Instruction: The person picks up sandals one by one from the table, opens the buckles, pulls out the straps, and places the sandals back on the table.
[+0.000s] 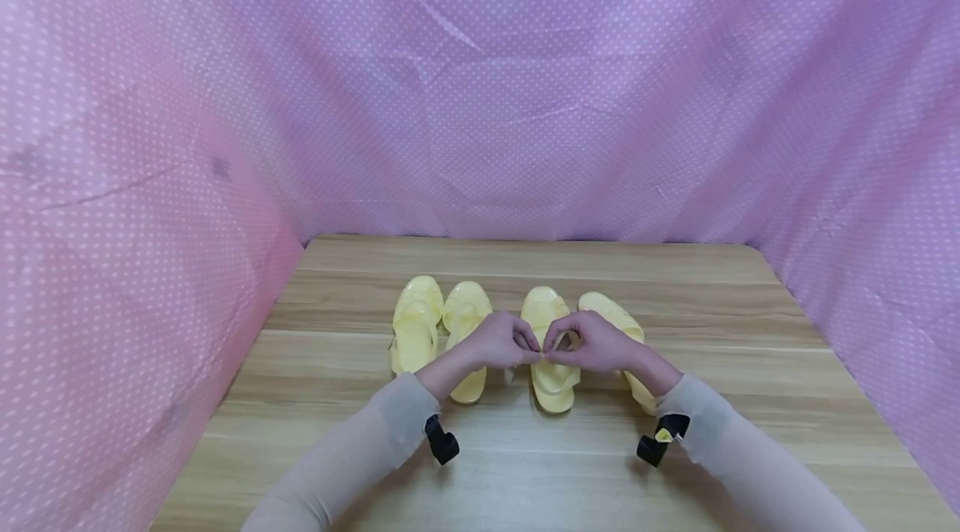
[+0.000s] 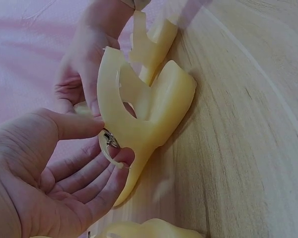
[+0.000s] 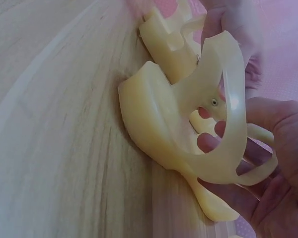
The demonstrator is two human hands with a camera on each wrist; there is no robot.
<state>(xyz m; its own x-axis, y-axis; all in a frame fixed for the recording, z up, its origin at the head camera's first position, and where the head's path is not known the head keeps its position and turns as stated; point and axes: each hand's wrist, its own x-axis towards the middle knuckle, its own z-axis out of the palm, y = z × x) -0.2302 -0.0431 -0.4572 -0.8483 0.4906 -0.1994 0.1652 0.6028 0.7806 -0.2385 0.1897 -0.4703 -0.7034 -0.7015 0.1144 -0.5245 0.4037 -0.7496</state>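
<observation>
A pale yellow jelly sandal point(image 1: 542, 303) lies sole down on the table between my hands, its heel end toward me. My left hand point(image 1: 504, 338) pinches the strap by its small metal buckle point(image 2: 110, 139), thumb on top and fingers beneath. From the other side, my right hand point(image 1: 596, 340) grips the same sandal's thin strap point(image 3: 260, 173), which loops between thumb and fingers. The fingertips of both hands almost meet over the sandal. In the right wrist view, the wide ankle band point(image 3: 234, 106) rises in front of the right fingers.
To the right lies another yellow sandal point(image 1: 611, 311), angled and partly behind the right hand. Two more stand on the left: an outer sandal point(image 1: 417, 298) and an inner sandal point(image 1: 467, 298) beside the left forearm. Pink dotted cloth point(image 1: 480, 98) encloses the wooden table point(image 1: 525, 482) at back and sides.
</observation>
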